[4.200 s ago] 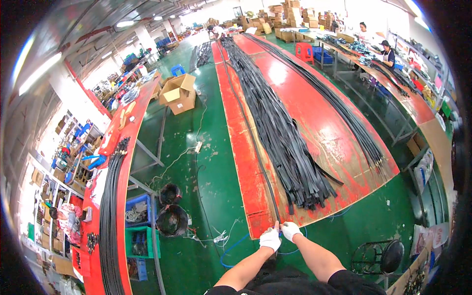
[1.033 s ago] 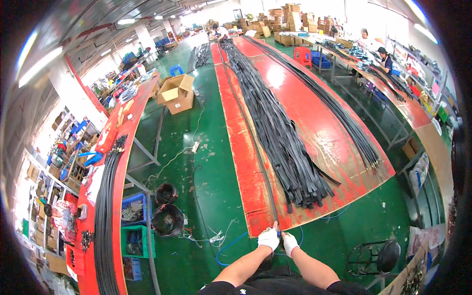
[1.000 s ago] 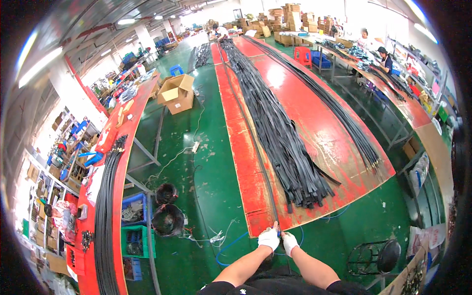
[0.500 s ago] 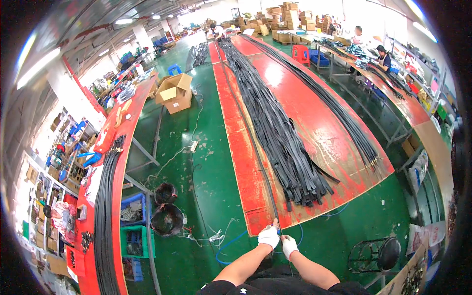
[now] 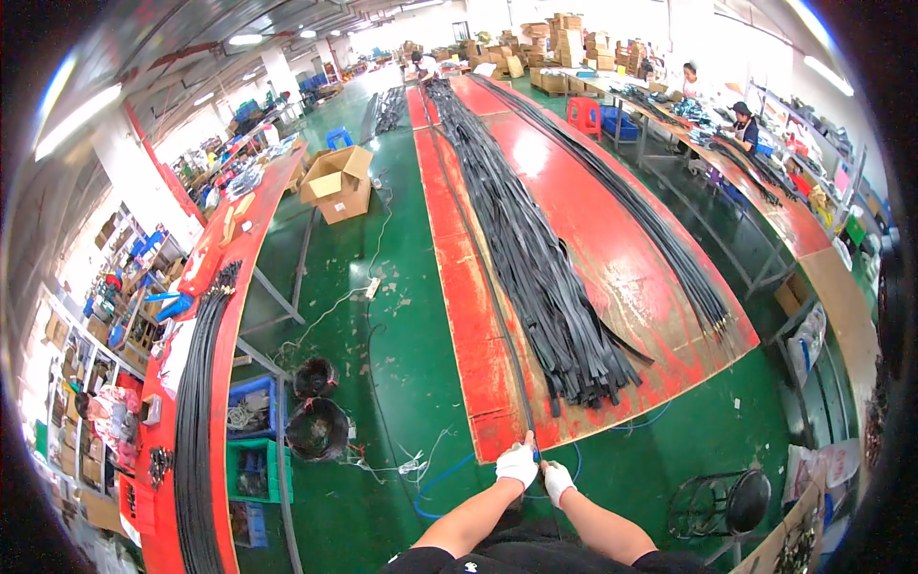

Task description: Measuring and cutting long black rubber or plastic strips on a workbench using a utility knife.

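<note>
At the near edge of the long red table [image 5: 492, 430], my left hand [image 5: 517, 464], in a white glove, is closed on the near end of a long thin black strip [image 5: 507, 340]. That strip runs along the table's left side toward the far end. Close beside it, my right hand [image 5: 557, 480], also gloved, has its fingers closed on something too small to make out. A bit of blue shows between the two hands. Right of the single strip lies a thick heap of flat black strips [image 5: 535, 277], its loose ends toward me.
Another bundle of black strips [image 5: 660, 244] lies along the table's right side. A blue hose [image 5: 432, 486] curls on the green floor below my hands. A black stool [image 5: 746, 502] stands at right, an open cardboard box [image 5: 338, 187] at left. A person [image 5: 421, 65] is at the far end.
The view has shifted slightly, so the table appears a little lower and to the left. Both hands stay closed together at the strip's near end.
</note>
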{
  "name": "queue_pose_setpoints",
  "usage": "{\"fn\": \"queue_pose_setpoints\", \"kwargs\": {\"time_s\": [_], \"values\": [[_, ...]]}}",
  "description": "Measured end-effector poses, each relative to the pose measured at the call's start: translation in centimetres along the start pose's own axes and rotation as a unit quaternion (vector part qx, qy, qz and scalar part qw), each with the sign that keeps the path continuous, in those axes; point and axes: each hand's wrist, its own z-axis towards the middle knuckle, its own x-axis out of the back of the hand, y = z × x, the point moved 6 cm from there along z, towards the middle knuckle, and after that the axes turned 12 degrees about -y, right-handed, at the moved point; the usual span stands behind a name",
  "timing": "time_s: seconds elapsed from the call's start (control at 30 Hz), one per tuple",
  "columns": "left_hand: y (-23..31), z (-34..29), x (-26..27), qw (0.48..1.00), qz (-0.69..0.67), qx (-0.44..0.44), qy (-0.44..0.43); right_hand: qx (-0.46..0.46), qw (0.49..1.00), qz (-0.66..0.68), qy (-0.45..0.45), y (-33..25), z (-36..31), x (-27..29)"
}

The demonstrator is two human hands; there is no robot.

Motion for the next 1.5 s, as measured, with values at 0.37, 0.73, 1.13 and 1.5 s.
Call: {"fn": "queue_pose_setpoints", "kwargs": {"time_s": [0.37,0.73,1.13,1.5], "values": [[-0.1,0.5,-0.1,1.000,0.018,0.005,-0.015,0.055,0.997,-0.049,0.030,0.6,-1.3,-0.2],[0.6,0.4,-0.7,1.000,0.003,-0.003,-0.009,-0.001,0.998,-0.055,0.015,2.8,-2.3,1.3],[1.1,0.4,-0.9,1.000,0.004,-0.007,-0.013,0.032,0.999,0.020,0.009,0.0,1.2,1.0],[-0.7,0.5,-1.3,1.000,0.017,0.006,-0.019,0.037,0.998,-0.040,0.023,-0.7,-1.7,-0.6]]}}
